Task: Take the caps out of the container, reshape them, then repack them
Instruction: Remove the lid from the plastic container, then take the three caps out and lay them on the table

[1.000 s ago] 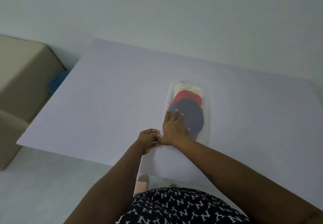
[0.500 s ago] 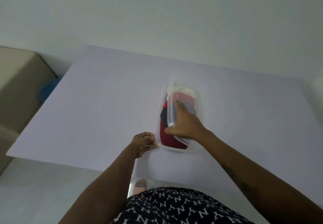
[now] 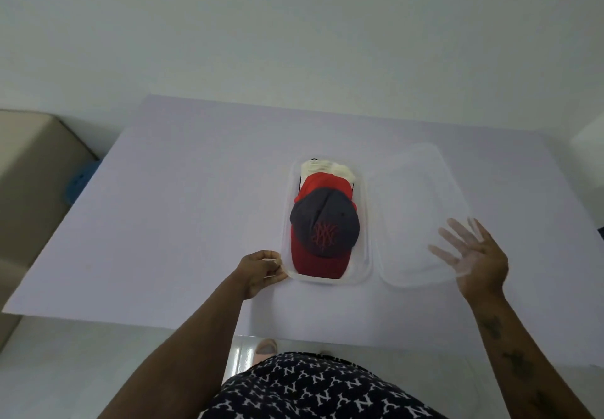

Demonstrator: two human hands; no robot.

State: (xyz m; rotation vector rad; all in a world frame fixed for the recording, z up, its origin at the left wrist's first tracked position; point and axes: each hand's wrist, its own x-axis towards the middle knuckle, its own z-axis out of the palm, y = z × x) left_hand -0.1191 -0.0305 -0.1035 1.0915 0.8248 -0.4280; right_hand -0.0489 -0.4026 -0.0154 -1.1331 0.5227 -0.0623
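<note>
A clear plastic container [image 3: 366,222] stands open in the middle of the white table [image 3: 179,209]. Three caps are stacked inside: a navy cap [image 3: 327,219] with a red brim and red emblem in front, a red cap [image 3: 322,183] behind it, and a cream cap [image 3: 322,168] at the far end. My left hand [image 3: 258,270] pinches the container's near left corner. The translucent lid [image 3: 415,206] lies just right of the container. My right hand [image 3: 480,261] is at the lid's near right edge, with spread straight fingers showing through the plastic.
A beige box [image 3: 29,173] stands off the table's left edge, with a blue object [image 3: 80,183] beside it. A white object [image 3: 588,137] sits at the far right. The table's near edge runs just in front of my body, with my foot [image 3: 266,346] below it.
My right hand lifted the lid off the container and carried it to the right side. The caps now show uncovered. My left hand stayed on the container's near left corner.
</note>
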